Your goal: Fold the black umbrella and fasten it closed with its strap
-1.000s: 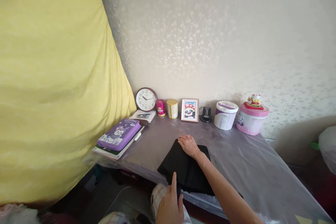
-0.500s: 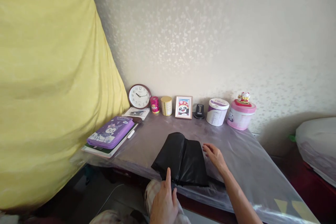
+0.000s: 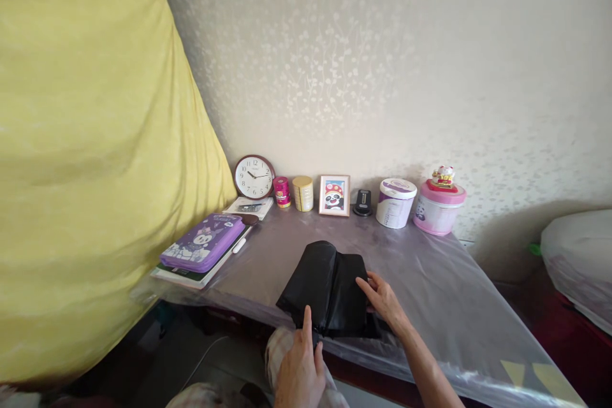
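A black folding umbrella (image 3: 322, 290), its canopy collapsed in loose, shiny folds, lies over the front edge of the table. My left hand (image 3: 301, 363) is closed round its handle end at the near side, index finger stretched along the cloth. The handle is mostly hidden by that hand. At the right edge of the canopy, my right hand (image 3: 382, 303) has one finger on top of a fold and others at its side, gripping the fabric; the thumb is hard to make out.
On the plastic-covered table (image 3: 444, 293), a purple case (image 3: 203, 245) rests on books at left. Along the wall stand a clock (image 3: 254, 176), a pink tin (image 3: 282, 192), a yellow-lidded can (image 3: 303, 194), a picture frame (image 3: 335, 196), a white tub (image 3: 396, 204) and a pink-lidded tub (image 3: 438, 210).
My right hand has moved left from beside the umbrella onto its right fold and taken hold of it, drawing that edge slightly inward. My left hand stays at the handle.
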The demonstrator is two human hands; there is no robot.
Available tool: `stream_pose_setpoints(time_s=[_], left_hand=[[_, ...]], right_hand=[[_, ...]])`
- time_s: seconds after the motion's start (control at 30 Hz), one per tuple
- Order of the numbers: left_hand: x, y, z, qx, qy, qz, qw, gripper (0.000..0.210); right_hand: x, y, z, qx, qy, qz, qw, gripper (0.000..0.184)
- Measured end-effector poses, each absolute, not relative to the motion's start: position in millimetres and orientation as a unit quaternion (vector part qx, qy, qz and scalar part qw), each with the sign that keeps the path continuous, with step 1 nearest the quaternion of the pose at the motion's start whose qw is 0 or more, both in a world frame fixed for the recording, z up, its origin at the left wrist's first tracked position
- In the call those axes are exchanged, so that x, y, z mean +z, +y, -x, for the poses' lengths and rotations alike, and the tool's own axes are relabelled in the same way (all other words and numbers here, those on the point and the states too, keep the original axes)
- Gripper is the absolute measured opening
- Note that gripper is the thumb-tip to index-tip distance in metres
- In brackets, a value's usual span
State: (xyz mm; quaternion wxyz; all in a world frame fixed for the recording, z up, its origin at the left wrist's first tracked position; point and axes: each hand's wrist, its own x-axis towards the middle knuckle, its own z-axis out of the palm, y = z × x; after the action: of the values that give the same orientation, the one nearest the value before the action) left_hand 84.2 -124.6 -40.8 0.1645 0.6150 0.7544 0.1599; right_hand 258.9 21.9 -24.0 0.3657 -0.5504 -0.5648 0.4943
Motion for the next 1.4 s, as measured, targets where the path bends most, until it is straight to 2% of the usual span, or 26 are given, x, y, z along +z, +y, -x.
stream_pose_setpoints(time_s=[0.1, 0.27, 0.37, 0.67, 0.87, 1.0, 1.17, 1.4], left_hand=[[-39.9, -125.0, -84.4, 0.160, 0.755, -0.615, 0.159, 0.058], [-38.8, -124.9, -84.1, 0.159, 0.757, -0.613, 0.161, 0.059], [-38.7, -124.8, -84.0, 0.159, 0.755, -0.613, 0.173, 0.059], [-30.0, -125.2, -86.5, 0.154, 0.760, -0.602, 0.189, 0.059], [-29.3, -124.6, -86.3, 0.156, 0.762, -0.601, 0.187, 0.059], [-31.4, -123.7, -83.3, 0.139, 0.760, -0.609, 0.178, 0.056], [-34.9, -124.3, -80.4, 0.136, 0.758, -0.614, 0.173, 0.056], [-36.5, -128.4, -81.4, 0.168, 0.760, -0.605, 0.169, 0.064]], right_hand=[[-25.8, 22.4, -257.1, 0.528, -0.544, 0.535, 0.374, 0.036], [-12.3, 22.9, -251.5, 0.610, -0.500, 0.435, 0.434, 0.037], [-0.4, 23.7, -243.4, 0.644, -0.486, 0.406, 0.429, 0.039], [9.4, 30.8, -196.1, 0.663, -0.483, 0.356, 0.448, 0.047], [1.2, 36.3, -159.8, 0.602, -0.518, 0.395, 0.462, 0.054], [-11.6, 40.3, -143.7, 0.543, -0.571, 0.431, 0.440, 0.060], [-21.0, 47.4, -136.3, 0.439, -0.647, 0.482, 0.394, 0.057], [-19.9, 49.3, -132.0, 0.383, -0.694, 0.494, 0.358, 0.054]])
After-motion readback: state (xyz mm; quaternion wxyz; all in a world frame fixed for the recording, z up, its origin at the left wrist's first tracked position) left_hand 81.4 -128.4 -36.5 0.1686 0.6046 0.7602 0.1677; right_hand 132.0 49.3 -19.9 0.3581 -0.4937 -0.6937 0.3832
